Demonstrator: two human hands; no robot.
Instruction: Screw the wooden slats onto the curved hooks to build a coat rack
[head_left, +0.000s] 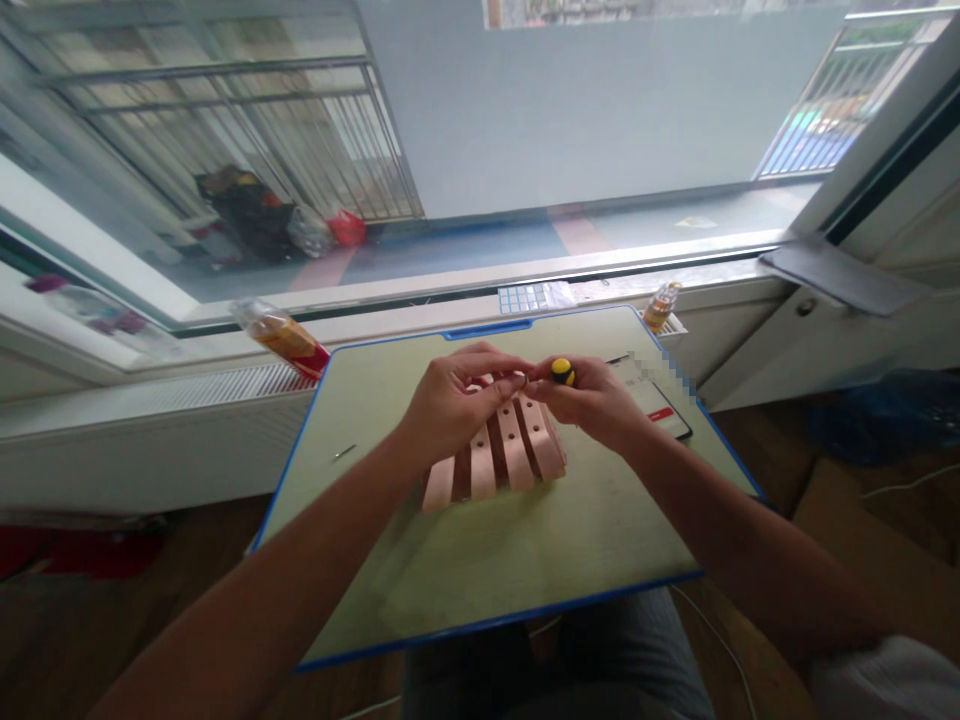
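Observation:
A small slatted wooden piece [514, 452] with curved pale strips and dark holes lies on the folding table [517, 560]. Above its far side, my left hand [461, 395] is closed, thumb and fingers pinched on something small that I cannot make out. My right hand [592, 395] is closed around a screwdriver [562, 373] with a yellow and black handle; its shaft is hidden. The fingertips of both hands meet over the strips, and the left hand covers part of the wooden piece.
On the table's left lies a thin metal bit [344, 453]; a phone [664, 405] lies at the right. Beyond the table, bottles [289, 340] [661, 305] stand by the window sill, with a blue-and-white sheet [525, 298] between them.

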